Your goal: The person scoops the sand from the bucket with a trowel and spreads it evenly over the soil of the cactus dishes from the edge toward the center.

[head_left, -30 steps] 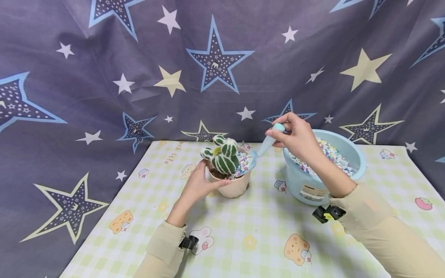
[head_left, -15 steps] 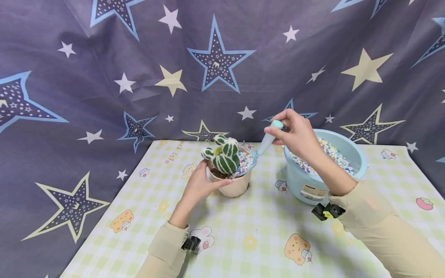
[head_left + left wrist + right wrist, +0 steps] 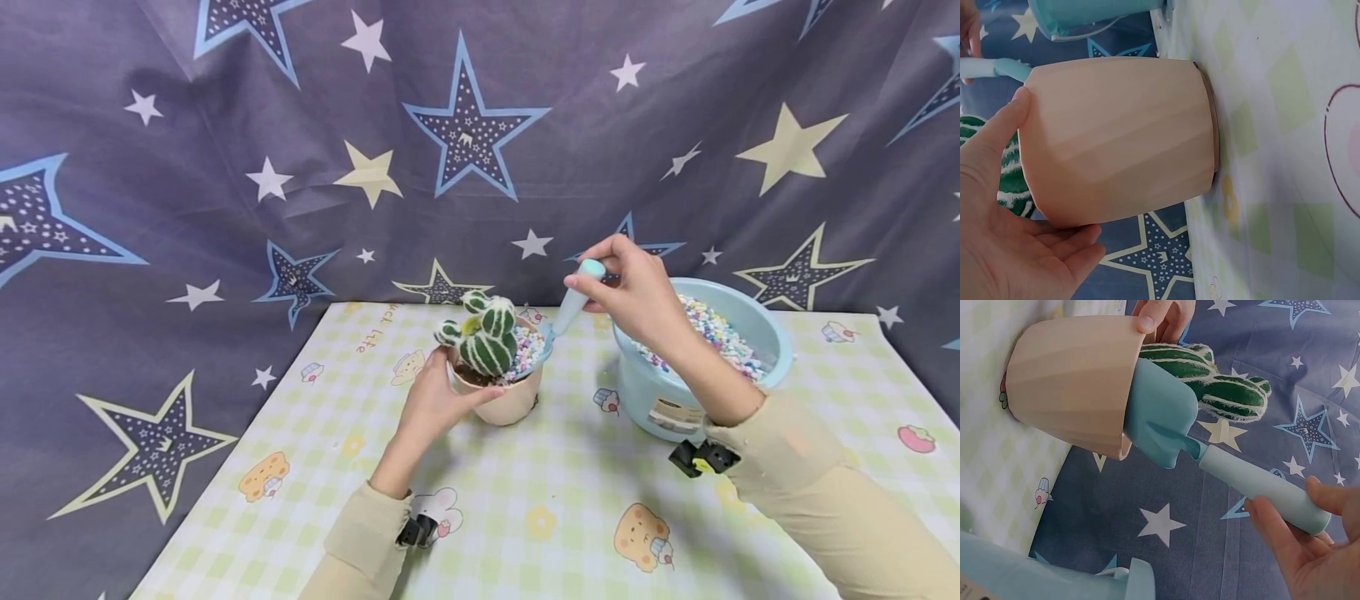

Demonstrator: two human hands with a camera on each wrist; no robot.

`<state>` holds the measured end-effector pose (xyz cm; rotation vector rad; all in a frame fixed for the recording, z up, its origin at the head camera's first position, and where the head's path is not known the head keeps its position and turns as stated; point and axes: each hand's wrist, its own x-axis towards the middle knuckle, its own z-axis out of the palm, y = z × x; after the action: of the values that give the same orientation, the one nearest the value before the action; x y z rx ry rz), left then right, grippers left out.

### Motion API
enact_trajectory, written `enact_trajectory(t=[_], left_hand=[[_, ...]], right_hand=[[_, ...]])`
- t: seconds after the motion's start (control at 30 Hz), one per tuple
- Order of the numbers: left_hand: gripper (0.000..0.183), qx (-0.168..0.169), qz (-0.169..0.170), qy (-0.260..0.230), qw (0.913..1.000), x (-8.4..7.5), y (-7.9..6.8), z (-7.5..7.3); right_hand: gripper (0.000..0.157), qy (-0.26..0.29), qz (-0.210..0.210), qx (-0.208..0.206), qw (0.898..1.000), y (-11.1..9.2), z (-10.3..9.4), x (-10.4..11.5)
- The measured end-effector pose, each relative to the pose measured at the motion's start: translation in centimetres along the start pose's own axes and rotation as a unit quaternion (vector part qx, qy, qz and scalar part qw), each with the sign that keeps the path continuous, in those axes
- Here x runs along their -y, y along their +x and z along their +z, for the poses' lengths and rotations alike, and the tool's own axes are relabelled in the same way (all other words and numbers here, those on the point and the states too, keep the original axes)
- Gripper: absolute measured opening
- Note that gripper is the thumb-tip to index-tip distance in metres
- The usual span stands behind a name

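A pale peach flower pot [image 3: 513, 406] stands on the table, holding a green cactus [image 3: 487, 352] with white fuzzy stripes. Dark soil shows on the cactus's near side, and small multicoloured pebbles [image 3: 528, 348] lie on its right. My left hand [image 3: 429, 407] grips the pot by its rim, thumb along the near side. Between thumb and fingers, my right hand [image 3: 643, 293] holds the handle of a light blue toy trowel [image 3: 1163, 415]. Its blade slants over the pot's right rim with the tip inside, hidden behind the pot wall in the right wrist view.
To the right, under my right forearm, a light blue bucket [image 3: 648, 408] holds more coloured pebbles [image 3: 723, 333]. A green checked cloth [image 3: 555, 467] covers the table. Close behind hangs a dark curtain [image 3: 465, 242] printed with stars.
My right hand has shifted slightly left, bringing the trowel's handle a little more upright. The trowel's blade stays at the pot's rim. My left hand and the pot hold nearly the same place.
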<state>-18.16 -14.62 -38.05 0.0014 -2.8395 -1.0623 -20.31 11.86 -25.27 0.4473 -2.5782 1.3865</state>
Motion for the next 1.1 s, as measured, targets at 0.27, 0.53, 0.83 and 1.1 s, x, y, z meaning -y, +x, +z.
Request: enact_trajectory(t=[0.27,0.53,0.83,1.1], left_hand=[[0.083,0.016,0.011,-0.012,0.9997,0.3,0.4,-0.3],[0.092,0.057,0.037,-0.044,0.9967,1.6,1.7,-1.1],[0.101,0.04,0.038,-0.043,0.9975,1.5,1.5,-0.8],[0.103,0.03,0.037,-0.042,0.998,1.2,1.1,-0.7]], right_hand=[[0.035,-0.008,-0.015,-0.001,1.0,0.1,0.0,-0.1],[0.034,-0.012,-0.018,0.003,1.0,0.2,0.1,-0.3],[0.03,-0.03,-0.043,-0.003,0.999,0.3,0.1,-0.1],[0.029,-0.023,-0.05,-0.006,0.998,0.3,0.0,0.2]])
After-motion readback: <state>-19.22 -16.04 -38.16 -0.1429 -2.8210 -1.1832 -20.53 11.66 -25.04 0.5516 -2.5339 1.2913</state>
